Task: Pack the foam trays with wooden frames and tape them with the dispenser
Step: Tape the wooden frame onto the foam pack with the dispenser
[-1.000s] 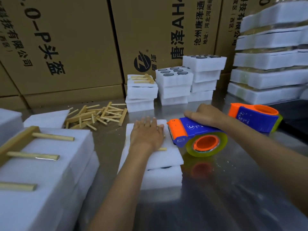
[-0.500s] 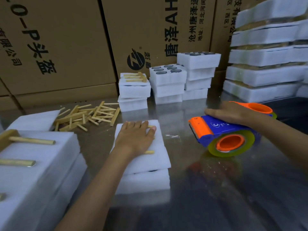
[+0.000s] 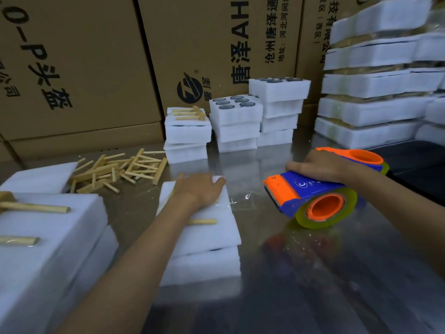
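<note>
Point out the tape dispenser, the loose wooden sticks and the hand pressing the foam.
tape dispenser point(image 3: 304, 189), head view, blue body.
loose wooden sticks point(image 3: 120, 171), head view, middle of pile.
left hand point(image 3: 198, 191), head view, back of hand.

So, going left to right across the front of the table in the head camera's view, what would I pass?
Big foam block with wooden rods → left hand pressing flat on the small foam stack → loose end of clear tape → tape dispenser, gripped from above by the right hand.
</note>
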A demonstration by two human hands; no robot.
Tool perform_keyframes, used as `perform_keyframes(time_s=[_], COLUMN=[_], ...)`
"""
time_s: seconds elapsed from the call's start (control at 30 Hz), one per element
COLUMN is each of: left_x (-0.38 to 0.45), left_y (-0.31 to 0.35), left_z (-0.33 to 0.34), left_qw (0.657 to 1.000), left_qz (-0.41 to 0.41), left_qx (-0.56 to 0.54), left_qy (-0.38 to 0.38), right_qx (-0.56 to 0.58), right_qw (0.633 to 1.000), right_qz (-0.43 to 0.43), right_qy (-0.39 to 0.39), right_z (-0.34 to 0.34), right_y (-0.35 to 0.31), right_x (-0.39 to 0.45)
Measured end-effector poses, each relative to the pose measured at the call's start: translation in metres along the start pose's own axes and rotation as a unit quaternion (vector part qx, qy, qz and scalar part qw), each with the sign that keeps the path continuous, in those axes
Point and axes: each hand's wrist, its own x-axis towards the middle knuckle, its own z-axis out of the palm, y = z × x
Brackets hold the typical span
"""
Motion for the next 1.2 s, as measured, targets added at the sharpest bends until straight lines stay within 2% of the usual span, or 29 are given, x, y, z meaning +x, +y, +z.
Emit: perform_keyframes(time_s=[0.17,0.3,0.43,0.5,0.53,0.57,0.63,0.67,0.73,0.83,0.93,1.2], left_x=[0.000,-0.001,-0.007,-0.008,-0.009,-0.013,-0.021,-0.024,-0.026,-0.030,-0.032,-0.034], left_y=[-0.010,-0.011,-0.007,0.009,0.021,0.034,0.053,0.057,0.052,0.043,0.042,0.044], left_z=[0.006,0.008,0.006,0.000,-0.002,-0.003,0.004,0.009,0.016,0.014,0.015,0.015], left_qw=[0.998,0.998,0.998,0.995,0.988,0.978,0.960,0.959,0.955,0.917,0.923,0.927], left_qz=[0.027,0.056,0.056,0.081,0.099,0.104,0.084,0.075,0.064,0.066,0.080,0.081], left_qx=[-0.049,-0.017,0.023,-0.027,-0.086,-0.161,-0.266,-0.273,-0.291,-0.391,-0.374,-0.364], left_qy=[0.026,-0.011,-0.032,0.042,0.078,0.079,0.016,-0.003,0.000,-0.038,-0.034,-0.040], right_qx=[0.024,0.030,0.017,0.008,0.003,-0.004,-0.016,-0.019,-0.015,0.000,-0.011,-0.022], right_qw=[0.999,0.999,0.999,0.999,0.999,0.999,0.999,0.999,0.999,1.000,1.000,0.999], right_qz=[0.019,0.020,0.001,0.001,-0.001,-0.004,-0.005,-0.006,-0.010,-0.007,-0.006,0.025], right_qy=[-0.014,-0.009,0.042,0.047,0.042,0.038,0.035,0.034,0.031,0.011,-0.018,0.012], right_z=[-0.003,-0.003,0.004,0.005,0.005,0.006,0.006,0.006,0.005,0.002,-0.004,-0.002], right_y=[0.001,0.003,0.004,0.003,0.002,0.000,-0.001,-0.001,0.001,0.002,0.001,0.014], right_x=[-0.001,-0.005,-0.007,-0.006,-0.005,-0.004,-0.003,-0.003,-0.003,-0.005,-0.008,-0.012])
